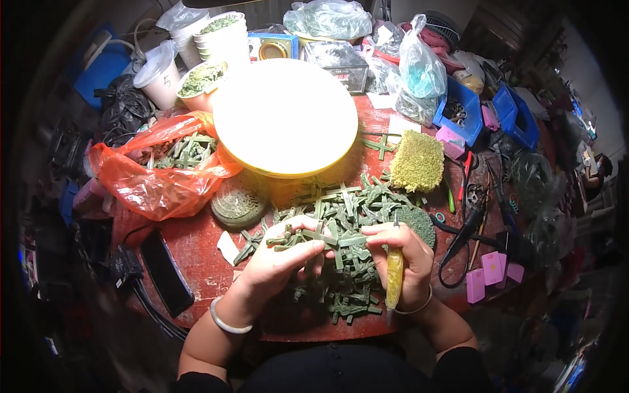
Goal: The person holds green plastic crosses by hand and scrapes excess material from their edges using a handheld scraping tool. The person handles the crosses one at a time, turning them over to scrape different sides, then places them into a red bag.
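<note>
In the lower centre of the frame, holding several green strips in the curled left hand; to the right, gripping a yellow-handled tool in the closed right hand, beside a loose green heap on the red tabletop.

Glossy plastic bag; rough yellow sponge; matt green pieces.

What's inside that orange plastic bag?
The orange plastic bag holds small green pieces, visible through its open top; whatever lies beneath them is covered.
</note>
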### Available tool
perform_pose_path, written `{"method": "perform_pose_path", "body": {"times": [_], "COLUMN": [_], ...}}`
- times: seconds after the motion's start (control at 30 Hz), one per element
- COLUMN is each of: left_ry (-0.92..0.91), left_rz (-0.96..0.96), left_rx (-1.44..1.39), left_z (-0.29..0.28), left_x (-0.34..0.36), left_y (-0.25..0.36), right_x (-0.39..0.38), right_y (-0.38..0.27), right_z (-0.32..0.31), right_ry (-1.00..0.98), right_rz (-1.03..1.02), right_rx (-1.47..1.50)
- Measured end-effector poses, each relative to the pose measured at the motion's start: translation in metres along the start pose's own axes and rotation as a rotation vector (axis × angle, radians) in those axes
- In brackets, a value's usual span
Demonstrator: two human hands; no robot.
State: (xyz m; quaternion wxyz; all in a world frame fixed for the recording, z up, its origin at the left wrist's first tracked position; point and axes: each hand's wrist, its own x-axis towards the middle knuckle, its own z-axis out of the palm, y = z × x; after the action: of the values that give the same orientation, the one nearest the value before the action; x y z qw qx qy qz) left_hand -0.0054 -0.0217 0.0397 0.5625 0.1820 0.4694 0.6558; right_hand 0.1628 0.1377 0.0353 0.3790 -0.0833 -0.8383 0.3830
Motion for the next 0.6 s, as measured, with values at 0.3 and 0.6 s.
{"method": "perform_pose_path", "body": {"times": [0.3, 0.6], "left_ry": [0.041, 0.003], "left_rz": [0.058, -0.077], "left_rx": [-0.126, -0.114], "left_z": [-0.003, 0.004], "left_x": [0.007, 0.003], "left_y": [-0.008, 0.002], "right_x": [-0.004, -0.008], "right_y": [-0.008, -0.008], "right_z": [0.001, 0.001], "right_ry": [0.03, 0.072], "right_rz": [-0.145, -0.23], "right_rx": [-0.093, -0.181]}}
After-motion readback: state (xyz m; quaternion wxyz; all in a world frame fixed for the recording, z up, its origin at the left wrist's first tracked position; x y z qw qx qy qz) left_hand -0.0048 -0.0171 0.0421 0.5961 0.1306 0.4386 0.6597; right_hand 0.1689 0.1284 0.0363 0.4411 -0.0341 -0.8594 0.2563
